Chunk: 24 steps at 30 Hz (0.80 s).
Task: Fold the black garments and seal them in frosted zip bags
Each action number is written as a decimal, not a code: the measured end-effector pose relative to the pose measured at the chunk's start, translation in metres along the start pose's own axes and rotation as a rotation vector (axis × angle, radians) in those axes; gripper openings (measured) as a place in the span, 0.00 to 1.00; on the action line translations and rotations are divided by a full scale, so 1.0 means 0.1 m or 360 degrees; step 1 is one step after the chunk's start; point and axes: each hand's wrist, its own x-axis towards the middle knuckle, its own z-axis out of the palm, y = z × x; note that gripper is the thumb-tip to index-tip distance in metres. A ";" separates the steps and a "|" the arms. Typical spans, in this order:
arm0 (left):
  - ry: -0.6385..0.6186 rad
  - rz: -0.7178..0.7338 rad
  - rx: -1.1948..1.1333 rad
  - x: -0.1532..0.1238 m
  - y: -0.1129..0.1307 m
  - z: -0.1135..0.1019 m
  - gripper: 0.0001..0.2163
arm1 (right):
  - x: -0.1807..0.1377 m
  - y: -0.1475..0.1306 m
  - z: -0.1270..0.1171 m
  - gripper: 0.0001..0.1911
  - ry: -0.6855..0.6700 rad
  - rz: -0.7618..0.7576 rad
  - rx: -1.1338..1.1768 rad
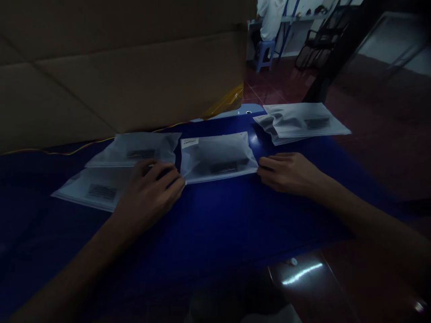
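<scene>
Leftmost, two pale translucent bags (144,141) overlap on the blue table (215,220), each with a dark block of unreadable print. The left hand (153,186) reaches across them, fingers curled, pinching the near left corner of the middle bag (215,152). That bag lies flat between the hands, before a large cardboard box (141,85); a dark patch shows low on it, print or contents, I can't tell which. Its upper left corner bears a white label (190,142), lettering too small to read. The right hand (279,172), fingers folded, pinches the near right corner. Farther right, more bags (299,114) lie stacked, the top one dark-printed, illegible.
</scene>
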 end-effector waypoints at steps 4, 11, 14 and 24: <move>-0.0059 -0.0030 -0.0011 -0.01 0.02 -0.01 0.07 | 0.01 -0.01 0.01 0.12 0.0014 0.0065 -0.0070; 0.0001 -0.0172 -0.0359 0.03 0.20 -0.02 0.10 | 0.05 -0.13 -0.03 0.07 0.0056 0.0238 0.0058; 0.0018 -0.0170 -0.0438 0.04 0.22 0.05 0.15 | 0.09 -0.21 -0.05 0.11 0.0207 0.0214 0.0109; 0.0305 -0.0234 -0.0350 0.00 0.15 0.17 0.07 | 0.18 -0.48 -0.02 0.13 0.0442 -0.0254 0.0235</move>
